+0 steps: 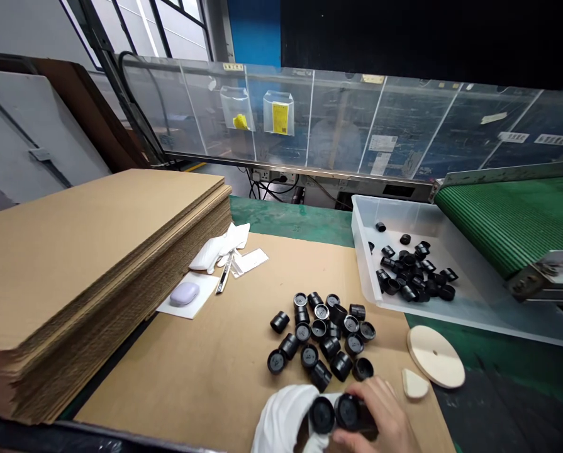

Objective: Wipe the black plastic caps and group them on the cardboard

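At the bottom edge my left hand, in a white glove, and my bare right hand together hold black plastic caps between them, two round ends facing the camera. Both hands have their fingers curled around these caps. Just beyond them lies a loose pile of several black caps on a brown cardboard sheet. More black caps lie inside a clear plastic bin at the right.
A tall stack of flat cardboard sheets fills the left. A lilac earbud case, white gloves and a utility knife lie beside it. A round wooden disc and a small wedge sit at the right. A green conveyor belt overhangs the bin.
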Demonstrator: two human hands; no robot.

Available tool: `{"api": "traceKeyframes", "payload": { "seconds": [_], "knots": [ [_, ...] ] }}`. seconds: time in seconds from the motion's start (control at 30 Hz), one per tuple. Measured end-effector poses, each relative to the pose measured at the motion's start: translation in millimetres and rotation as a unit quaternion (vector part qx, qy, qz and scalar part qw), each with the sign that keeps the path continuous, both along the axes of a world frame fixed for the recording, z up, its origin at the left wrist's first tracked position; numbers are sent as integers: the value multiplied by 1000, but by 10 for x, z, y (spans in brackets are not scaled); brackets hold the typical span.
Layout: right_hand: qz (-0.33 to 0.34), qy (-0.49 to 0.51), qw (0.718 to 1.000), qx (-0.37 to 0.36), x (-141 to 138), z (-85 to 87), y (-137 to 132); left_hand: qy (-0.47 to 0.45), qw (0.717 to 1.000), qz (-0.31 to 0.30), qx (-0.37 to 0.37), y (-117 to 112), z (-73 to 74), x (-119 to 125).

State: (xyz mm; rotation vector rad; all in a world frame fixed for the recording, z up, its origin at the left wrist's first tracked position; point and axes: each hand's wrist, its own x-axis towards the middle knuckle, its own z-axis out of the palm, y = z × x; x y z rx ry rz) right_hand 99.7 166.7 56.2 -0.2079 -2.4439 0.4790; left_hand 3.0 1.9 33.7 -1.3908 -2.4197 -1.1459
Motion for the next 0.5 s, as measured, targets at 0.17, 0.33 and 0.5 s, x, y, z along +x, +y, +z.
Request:
{"api": "traceKeyframes", "payload": {
  "seconds": [0.17,0.33,0.5],
  "knots": [
    [37,-26,998,38,62,-138,58,-4,1000,1,-7,1,8,2],
    [40,-82,996,9,95,-105,105,-4,1000,-1,-12,4,27,2],
    [147,-91,985,-14,127,50,189,-1,1000,-3,-12,8,25,7]
  ]
}}
